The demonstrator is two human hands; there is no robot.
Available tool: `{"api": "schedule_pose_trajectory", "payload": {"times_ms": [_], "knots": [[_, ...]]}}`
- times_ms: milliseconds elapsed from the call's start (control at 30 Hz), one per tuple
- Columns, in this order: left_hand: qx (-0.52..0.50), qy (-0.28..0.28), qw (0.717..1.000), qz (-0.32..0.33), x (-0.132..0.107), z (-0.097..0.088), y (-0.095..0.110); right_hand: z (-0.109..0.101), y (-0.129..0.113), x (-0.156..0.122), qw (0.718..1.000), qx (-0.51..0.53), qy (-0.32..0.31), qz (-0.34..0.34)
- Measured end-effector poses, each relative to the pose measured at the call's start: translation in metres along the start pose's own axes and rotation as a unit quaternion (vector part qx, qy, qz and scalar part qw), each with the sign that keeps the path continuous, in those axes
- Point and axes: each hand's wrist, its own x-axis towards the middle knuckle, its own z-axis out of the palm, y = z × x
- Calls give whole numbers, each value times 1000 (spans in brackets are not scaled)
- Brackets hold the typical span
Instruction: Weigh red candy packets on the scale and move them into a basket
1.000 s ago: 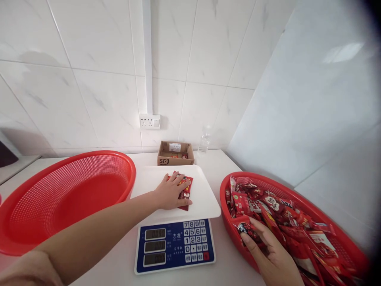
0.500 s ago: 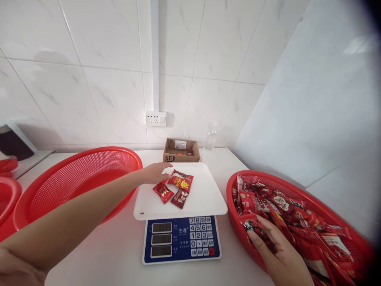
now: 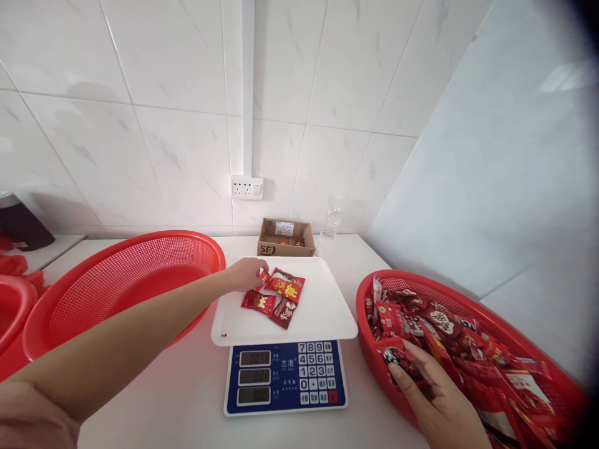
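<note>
My left hand (image 3: 248, 274) is over the white weighing pan (image 3: 322, 312) of a digital scale, its fingers closed on a small red snack packet (image 3: 263, 279). Beside it on the pan lie a red and yellow packet (image 3: 288, 284), a red packet (image 3: 259, 302) and a dark red packet (image 3: 283, 311). At the right, my right hand (image 3: 440, 396) pinches a red snack packet with a dark picture (image 3: 395, 357) between thumb and fingers. That packet is at the near-left rim of a red basket (image 3: 364, 305) full of red snack packets (image 3: 442, 321).
The scale's blue keypad panel (image 3: 287, 377) faces me. Left of the pan stands a red perforated basket (image 3: 187, 240), with part of another red basket (image 3: 19, 287) beyond. Behind are a small cardboard box (image 3: 292, 250) holding a few packets, a clear bottle (image 3: 332, 221) and a wall socket (image 3: 248, 188).
The fingers of my left hand have curled in on the small packet, and the packets on the pan have shifted slightly. The scale's top readout differs. My right hand keeps its grip.
</note>
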Motion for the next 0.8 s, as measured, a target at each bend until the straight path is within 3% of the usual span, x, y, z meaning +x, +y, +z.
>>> {"api": "schedule_pose_trajectory", "payload": {"times_ms": [167,333,500,600,800], "knots": [[-8,55,996,65,0,7,8,-1,-1,0,1000,5,-2,0],[19,-12,986,163,-3,28,22,0,0,-1,1000,9,6,-1],[42,-23,982,181,-4,42,27,0,1,-1,1000,7,-9,14],[31,-22,984,172,-1,35,25,-1,0,-1,1000,7,-6,5],[-5,35,994,100,3,-5,7,-2,0,-1,1000,3,-11,4]]}}
